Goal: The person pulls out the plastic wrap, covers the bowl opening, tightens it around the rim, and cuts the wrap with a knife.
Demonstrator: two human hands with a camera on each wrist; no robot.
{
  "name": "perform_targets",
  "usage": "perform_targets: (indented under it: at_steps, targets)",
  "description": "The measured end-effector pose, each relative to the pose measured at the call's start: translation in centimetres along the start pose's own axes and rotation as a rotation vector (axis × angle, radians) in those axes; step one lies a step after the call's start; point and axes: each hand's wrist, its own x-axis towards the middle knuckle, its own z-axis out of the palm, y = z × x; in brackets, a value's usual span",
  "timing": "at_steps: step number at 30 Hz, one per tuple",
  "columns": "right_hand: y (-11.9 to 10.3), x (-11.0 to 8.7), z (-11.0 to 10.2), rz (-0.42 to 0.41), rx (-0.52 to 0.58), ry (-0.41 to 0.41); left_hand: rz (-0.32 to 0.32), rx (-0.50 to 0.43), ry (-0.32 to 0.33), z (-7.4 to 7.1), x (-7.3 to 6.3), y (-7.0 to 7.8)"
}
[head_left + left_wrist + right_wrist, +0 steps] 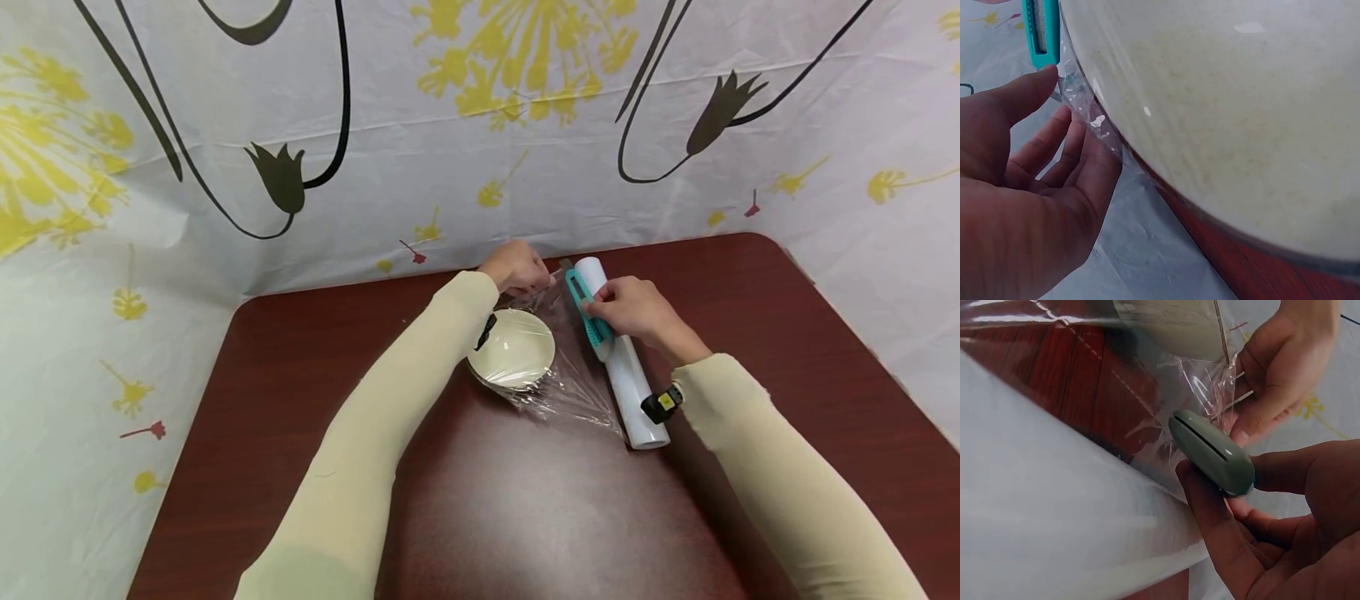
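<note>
A pale cream bowl (513, 354) stands under a sheet of clear plastic wrap (572, 387), which runs from a white roll (634, 400) at its right. At the far edge of the sheet, my left hand (517, 267) pinches the wrap between thumb and fingers. My right hand (637, 312) holds a teal utility knife (587, 307) above the roll, its blade end pointing away, near my left fingertips. In the right wrist view the knife's rounded butt end (1212, 452) faces the camera. The left wrist view shows wrap (1088, 109) bunched against my left fingers beside the bowl's rim.
The dark red wooden table (525, 517) has rounded far corners. Behind it hangs a white sheet (420, 183) printed with yellow and dark flowers, touching the table's far edge. A small black camera (663, 404) sits on the right wrist, close to the roll.
</note>
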Motion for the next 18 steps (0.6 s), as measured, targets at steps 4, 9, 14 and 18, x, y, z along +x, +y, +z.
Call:
perform_targets:
  at_steps: [4,9,14,18]
  targets:
    - [-0.2,-0.02,0.09,-0.002,-0.027,0.003,0.025,0.004,0.011,0.11,-0.01,0.08]
    - [-0.35,-0.03,0.16,-0.004,-0.054,0.007,0.027,0.05,0.014,0.08,0.18,0.33]
    - [-0.31,0.0,0.27,-0.016,-0.073,0.01,0.04,0.096,0.012,0.02,0.27,0.58]
    - [-0.31,-0.04,0.31,-0.017,-0.078,0.011,0.065,0.126,0.021,-0.02,0.19,0.72]
